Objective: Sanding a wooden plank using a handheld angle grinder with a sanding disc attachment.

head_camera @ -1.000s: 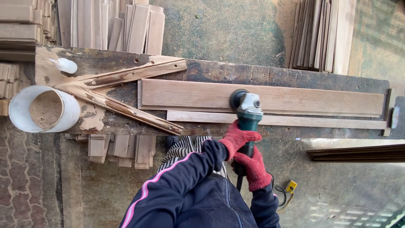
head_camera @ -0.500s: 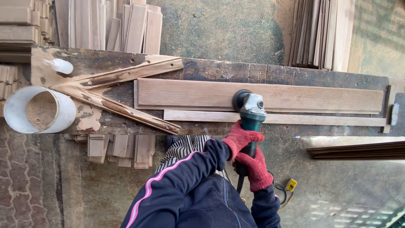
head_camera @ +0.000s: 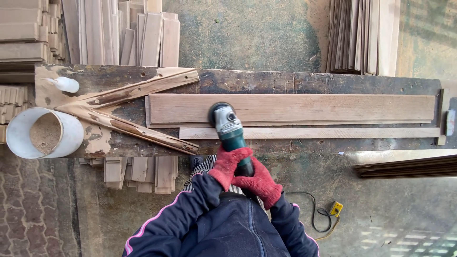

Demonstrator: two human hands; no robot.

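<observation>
Down in the head view, both hands wear red knit gloves and are wrapped around the dark green handle of an angle grinder (head_camera: pixel 229 131): the left hand (head_camera: pixel 227 164) is clamped on the handle from its 9 o'clock side, and the right hand (head_camera: pixel 259 182) is closed on the handle just behind it, toward 5 o'clock, the two gloves touching. The grinder's silver head and round disc rest on the near edge of a long wooden board (head_camera: pixel 304 108), close to the board's 9 o'clock end; whether the disc is spinning cannot be made out. This board lies flat along a dark, stained work surface (head_camera: pixel 333 82), with a narrow wooden strip (head_camera: pixel 333 133) just beside it on the 6 o'clock side. At the surface's 9 o'clock end two rough battens (head_camera: pixel 128 109) form a V, and a white bucket (head_camera: pixel 71 135) holding sawdust sits at the edge. Stacks of wooden slats (head_camera: pixel 143 33) stand at 12 o'clock beyond the surface, another stack (head_camera: pixel 362 33) farther toward 1 o'clock. A black cord with a yellow plug (head_camera: pixel 336 208) lies on the floor at 4 o'clock.
</observation>
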